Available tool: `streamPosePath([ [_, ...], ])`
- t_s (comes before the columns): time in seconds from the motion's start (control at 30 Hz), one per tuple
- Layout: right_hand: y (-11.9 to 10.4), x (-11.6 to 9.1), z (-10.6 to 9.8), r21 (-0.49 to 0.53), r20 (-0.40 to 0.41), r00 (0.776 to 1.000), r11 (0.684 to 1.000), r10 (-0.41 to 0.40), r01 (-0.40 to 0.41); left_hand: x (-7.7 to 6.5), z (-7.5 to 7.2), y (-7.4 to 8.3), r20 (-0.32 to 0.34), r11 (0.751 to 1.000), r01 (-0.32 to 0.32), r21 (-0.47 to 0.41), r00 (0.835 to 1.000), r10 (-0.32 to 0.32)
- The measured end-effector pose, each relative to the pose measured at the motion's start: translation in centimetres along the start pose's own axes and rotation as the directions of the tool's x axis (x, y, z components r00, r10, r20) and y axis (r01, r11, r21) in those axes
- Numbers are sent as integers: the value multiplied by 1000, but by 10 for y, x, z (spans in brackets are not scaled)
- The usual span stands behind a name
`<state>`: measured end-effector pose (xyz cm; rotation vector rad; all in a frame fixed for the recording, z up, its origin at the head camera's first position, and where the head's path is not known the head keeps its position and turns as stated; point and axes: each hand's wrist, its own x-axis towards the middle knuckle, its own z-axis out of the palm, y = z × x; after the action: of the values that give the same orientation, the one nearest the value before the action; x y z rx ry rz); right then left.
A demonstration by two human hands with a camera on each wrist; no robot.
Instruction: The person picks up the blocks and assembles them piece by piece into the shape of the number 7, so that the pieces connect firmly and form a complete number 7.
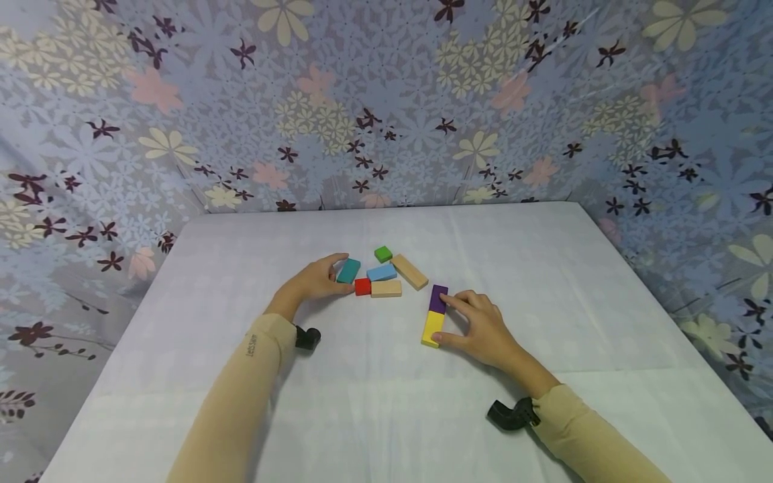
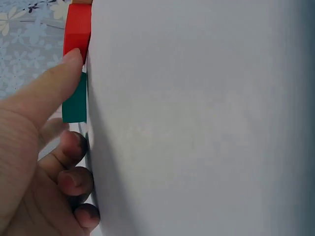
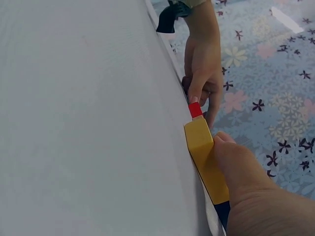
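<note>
Purple rectangular block (image 1: 439,299) and yellow rectangular block (image 1: 431,329) lie end to end, touching, just right of the frame's centre; white cloth (image 1: 374,409) stretches below them, the table's far edge well above. Thumb and forefinger of the right hand (image 1: 483,330) are extended, touching yellow and purple respectively. Eight blocks show altogether: these, two tan wooden bars (image 1: 410,272), and one each of red block (image 1: 362,287), light blue block (image 1: 382,272), green block (image 1: 383,254) and teal block (image 1: 349,271). Left of centre, the left hand (image 1: 314,278) curves thumb and forefinger about teal; I cannot tell whether they pinch it. Red sits close against that thumb. Floral fabric (image 1: 386,107) fills the upper frame.
</note>
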<state>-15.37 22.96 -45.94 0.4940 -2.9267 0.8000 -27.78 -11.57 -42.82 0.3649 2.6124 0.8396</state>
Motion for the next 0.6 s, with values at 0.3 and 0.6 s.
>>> streamPosePath([
  [0.3, -1, 0, -1, -5, 2, 1000, 1000, 1, -1, 2, 0, 0, -26, 1000, -3, 17, 1000, 3],
  [0.6, -1, 0, -1, -6, 5, 1000, 1000, 5, -5, 0, 0, -3, -38, 1000, -7, -24, 999, 6],
])
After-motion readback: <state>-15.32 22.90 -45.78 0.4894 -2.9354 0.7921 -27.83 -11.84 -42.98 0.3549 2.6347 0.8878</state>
